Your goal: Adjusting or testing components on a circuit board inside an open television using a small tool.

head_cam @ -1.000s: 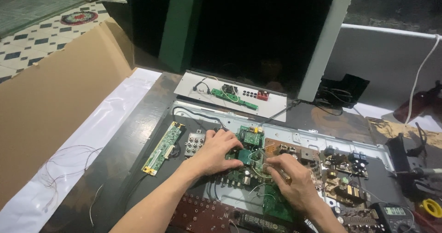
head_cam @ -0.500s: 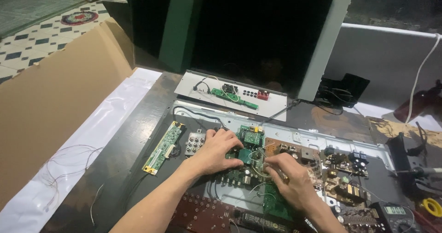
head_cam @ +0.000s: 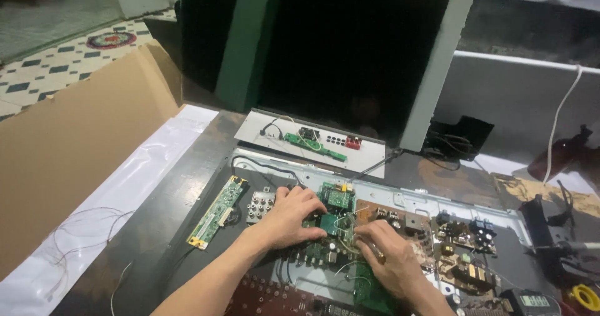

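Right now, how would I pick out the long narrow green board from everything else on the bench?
Start at the metal chassis lying flat on the dark bench. Go past its left end, left of the left hand and the grey connector block. There the strip board lies diagonally, alone on the dark surface: long, thin and green, unlike the squarer main board under the hands.

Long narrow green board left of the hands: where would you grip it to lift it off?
Probably by the two long edges near mid-length of the narrow green board, coming from above. It lies flat and free on the dark panel, clear of the left hand. Pinching the bare edges with the fingers avoids its components.
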